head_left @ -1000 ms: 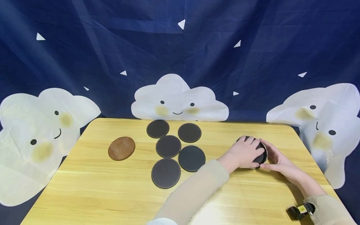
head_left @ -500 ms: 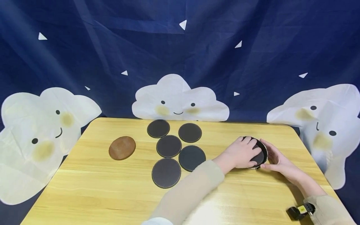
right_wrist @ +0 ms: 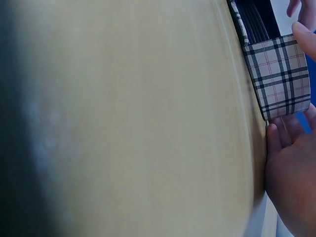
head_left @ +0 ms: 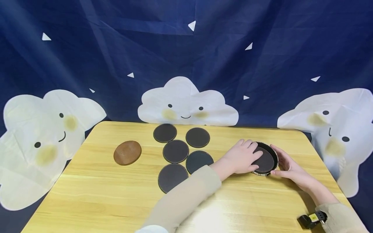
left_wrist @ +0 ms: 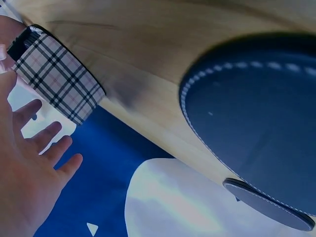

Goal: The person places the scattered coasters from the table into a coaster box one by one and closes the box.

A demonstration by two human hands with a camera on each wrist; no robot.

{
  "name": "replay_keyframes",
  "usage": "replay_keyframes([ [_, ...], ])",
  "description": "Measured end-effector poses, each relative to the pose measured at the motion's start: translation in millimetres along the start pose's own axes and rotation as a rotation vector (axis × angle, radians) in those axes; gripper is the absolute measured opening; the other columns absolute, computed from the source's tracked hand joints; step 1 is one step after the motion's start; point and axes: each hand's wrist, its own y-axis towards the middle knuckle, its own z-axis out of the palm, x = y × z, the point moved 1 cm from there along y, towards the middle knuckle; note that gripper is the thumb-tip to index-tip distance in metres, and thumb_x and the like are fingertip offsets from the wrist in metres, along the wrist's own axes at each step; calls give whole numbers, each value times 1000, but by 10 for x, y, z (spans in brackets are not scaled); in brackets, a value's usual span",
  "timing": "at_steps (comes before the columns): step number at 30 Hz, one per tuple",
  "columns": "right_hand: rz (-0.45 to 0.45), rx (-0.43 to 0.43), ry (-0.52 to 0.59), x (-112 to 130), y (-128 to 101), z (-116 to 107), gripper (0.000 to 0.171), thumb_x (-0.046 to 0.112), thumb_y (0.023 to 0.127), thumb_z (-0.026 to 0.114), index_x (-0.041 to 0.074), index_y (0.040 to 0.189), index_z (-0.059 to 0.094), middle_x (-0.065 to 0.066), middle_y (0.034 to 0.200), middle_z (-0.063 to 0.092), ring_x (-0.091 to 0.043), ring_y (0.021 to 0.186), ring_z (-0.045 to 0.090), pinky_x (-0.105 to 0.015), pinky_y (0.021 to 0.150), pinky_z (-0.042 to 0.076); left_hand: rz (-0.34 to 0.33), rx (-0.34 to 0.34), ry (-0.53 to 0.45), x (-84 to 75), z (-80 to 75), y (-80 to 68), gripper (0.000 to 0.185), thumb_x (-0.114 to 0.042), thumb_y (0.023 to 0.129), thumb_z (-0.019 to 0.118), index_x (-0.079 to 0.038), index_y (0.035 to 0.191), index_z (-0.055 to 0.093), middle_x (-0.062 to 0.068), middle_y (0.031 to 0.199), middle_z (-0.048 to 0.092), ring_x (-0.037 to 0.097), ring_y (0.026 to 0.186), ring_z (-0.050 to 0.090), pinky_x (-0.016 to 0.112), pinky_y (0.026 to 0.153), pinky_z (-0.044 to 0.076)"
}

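A round plaid coaster holder (left_wrist: 61, 76) with a dark inside stands on the right of the table. In the head view a dark coaster (head_left: 264, 160) lies inside it; the right wrist view shows several stacked edges there. My right hand (head_left: 289, 166) grips the holder's right side, thumb at the near edge, fingers round the far side. My left hand (head_left: 240, 158) is at the holder's left rim, fingers spread and holding nothing. In the left wrist view the left hand (left_wrist: 29, 158) appears apart from the plaid wall.
Several dark round coasters (head_left: 175, 151) with stitched edges lie grouped mid-table, some partly behind the left sleeve. A brown round coaster (head_left: 127, 152) lies to their left. The wooden table (head_left: 102, 194) ends at a blue cloth (head_left: 163, 48) with white clouds.
My left hand has drawn back leftward from over the holder, uncovering the dark coaster inside. My right hand has kept its grip on the holder. The view has shifted slightly.
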Motion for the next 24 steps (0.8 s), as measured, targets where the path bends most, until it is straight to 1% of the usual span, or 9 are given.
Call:
replay_keyframes([
  [4,8,0,-4,-10,-6,6,98,-18,91,64,9,171,13,24,157,39,20,138,40,-2,104,33,-2,-3,-4,57,12,-98,59,-67,107,40,-37,157,43,-3,162,43,19,151,37,38,124,32],
  [10,-5,-5,1,-11,-1,2,99,-19,90,64,7,171,13,25,157,38,21,140,38,-2,106,31,-22,-36,-18,177,56,-258,60,-64,106,45,-35,159,43,-3,159,45,19,150,40,40,124,34],
  [17,-1,0,-2,-17,-7,5,99,-19,91,64,9,171,13,27,158,37,22,140,37,-1,106,31,-55,-5,-63,285,113,-469,63,-62,107,44,-33,163,41,1,164,42,22,154,38,43,128,32],
  [24,-13,8,24,-20,7,-1,99,-20,91,63,8,171,12,26,158,38,23,141,35,-1,107,30,-67,-35,-80,350,146,-652,61,-62,106,47,-30,159,45,2,158,47,23,150,42,44,125,34],
])
